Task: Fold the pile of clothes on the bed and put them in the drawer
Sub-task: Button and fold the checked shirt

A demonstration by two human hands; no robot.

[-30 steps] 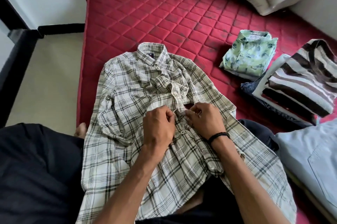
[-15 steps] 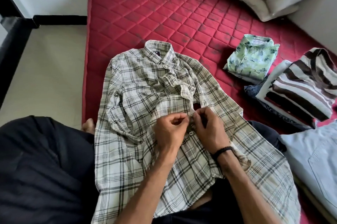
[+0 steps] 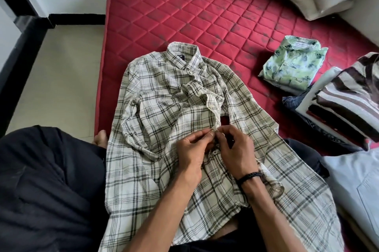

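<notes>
The plaid shirt (image 3: 164,128) is spread front-up on the red mattress (image 3: 184,15), its hem draped over the lap nearest the camera. At mid-placket the 2 hands meet: the fingers of the left hand (image 3: 192,149) are pinched on one placket edge, those of the right hand (image 3: 235,149) on the other edge, seemingly on a button too small to make out. Buttoning appears to be the step in hand. The 2 edges are best held level and taut while the button is pushed through. Beyond the fingers the placket gapes below the collar (image 3: 182,54). Far to their right a folded green shirt (image 3: 293,63) is laid beside a striped stack (image 3: 348,95).
</notes>
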